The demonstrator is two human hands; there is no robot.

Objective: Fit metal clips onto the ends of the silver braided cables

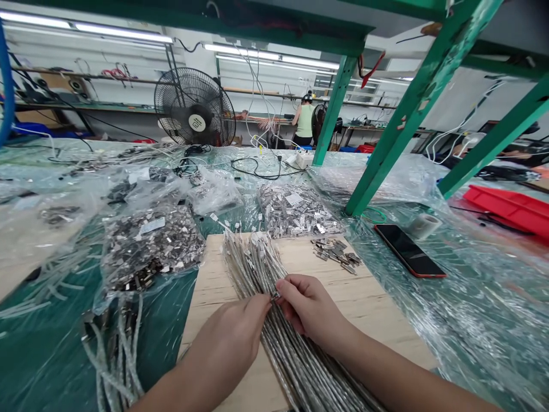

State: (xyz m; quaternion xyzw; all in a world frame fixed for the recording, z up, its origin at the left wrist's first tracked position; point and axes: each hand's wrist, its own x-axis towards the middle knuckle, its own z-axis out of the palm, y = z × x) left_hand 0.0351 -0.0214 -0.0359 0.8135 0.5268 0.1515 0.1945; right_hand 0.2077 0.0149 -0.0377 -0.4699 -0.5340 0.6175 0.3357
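A thick bundle of clear-jacketed, braided cables [295,360] runs over a wooden board [338,280], white-tipped ends pointing away from me. Above its middle my left hand [234,335] and my right hand [311,309] meet fingertip to fingertip. Both are closed in a pinch at a small shiny metal connector piece [274,296]. The left fingers are mostly hidden behind the back of that hand, and whether a cable end is in the pinch I cannot tell. Loose metal connector shells [337,254] lie on the board's far right part.
Bags of metal parts [295,209] [150,243] sit beyond the board and to its left. More cables [114,355] lie at left. A phone [409,252], a tape roll [424,226] and a red tray [510,209] are right, near green posts [386,143]. A fan [195,109] and a person [303,120] are farther back.
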